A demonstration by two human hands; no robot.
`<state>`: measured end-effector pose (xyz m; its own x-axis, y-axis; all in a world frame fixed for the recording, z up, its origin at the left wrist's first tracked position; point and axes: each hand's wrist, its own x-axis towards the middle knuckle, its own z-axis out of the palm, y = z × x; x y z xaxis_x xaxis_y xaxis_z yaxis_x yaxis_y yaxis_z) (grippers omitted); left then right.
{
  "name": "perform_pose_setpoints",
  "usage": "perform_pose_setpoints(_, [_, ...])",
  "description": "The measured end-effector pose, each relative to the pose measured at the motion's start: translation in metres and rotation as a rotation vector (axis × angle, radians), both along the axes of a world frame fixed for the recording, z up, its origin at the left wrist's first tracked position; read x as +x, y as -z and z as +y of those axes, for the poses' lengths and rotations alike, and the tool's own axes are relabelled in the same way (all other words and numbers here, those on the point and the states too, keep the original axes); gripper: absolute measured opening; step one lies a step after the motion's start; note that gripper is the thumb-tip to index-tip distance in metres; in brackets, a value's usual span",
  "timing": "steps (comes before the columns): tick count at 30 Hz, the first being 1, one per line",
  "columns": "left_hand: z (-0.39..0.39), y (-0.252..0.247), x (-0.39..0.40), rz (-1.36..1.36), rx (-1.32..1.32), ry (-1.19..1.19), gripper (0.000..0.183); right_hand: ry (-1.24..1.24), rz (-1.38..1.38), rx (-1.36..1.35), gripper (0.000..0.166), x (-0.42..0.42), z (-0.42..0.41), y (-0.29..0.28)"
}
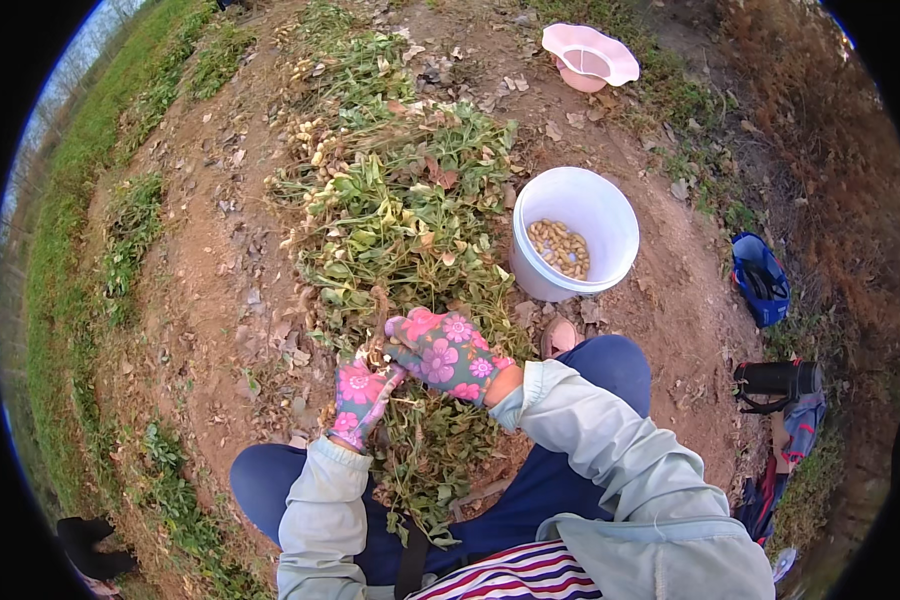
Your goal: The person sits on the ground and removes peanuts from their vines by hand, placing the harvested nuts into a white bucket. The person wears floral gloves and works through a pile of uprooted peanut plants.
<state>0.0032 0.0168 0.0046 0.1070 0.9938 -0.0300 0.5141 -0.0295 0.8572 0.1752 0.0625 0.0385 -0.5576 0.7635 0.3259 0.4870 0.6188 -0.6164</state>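
My left hand [361, 397], in a floral glove, is closed around the root end of a peanut plant, whose leafy stems [439, 457] hang down between my knees. Close against it, my right hand [446, 354], gloved alike, has its fingers at the same roots; whether they grip a pod is hidden. Beyond both hands lies a long heap of pulled peanut plants [412, 217], with pods [319, 154] showing along its left side. To the right of the heap stands a white plastic bucket [621, 232] with peanuts in their shells [559, 247] at its bottom.
A pink brimmed hat [591, 56] lies on the soil beyond the bucket. At the right are a blue open bag [761, 279], a black cylindrical flask [778, 379] and some cloth [802, 427]. Something black [94, 547] is at the lower left. Green growth borders the dirt.
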Motion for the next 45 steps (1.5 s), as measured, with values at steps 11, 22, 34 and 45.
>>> perform_pose_setpoints(11, [0.001, 0.022, -0.008, 0.374, 0.137, 0.097, 0.029, 0.146, 0.021, -0.419, 0.026, -0.003, 0.000, -0.009])
perform_pose_setpoints(22, [0.017, 0.012, -0.014, 0.728, 0.081, -0.028, 0.046, -0.104, -0.208, 0.045, 0.018, 0.001, -0.014, 0.003])
perform_pose_setpoints(34, [0.006, -0.052, -0.008, -0.964, -0.444, -0.015, 0.041, 0.849, -0.374, 0.337, 0.023, 0.117, 0.060, -0.041])
perform_pose_setpoints(45, [0.004, -0.048, -0.016, -0.778, -0.392, 0.041, 0.042, -0.262, 0.243, -0.163, 0.030, 0.022, 0.013, -0.031])
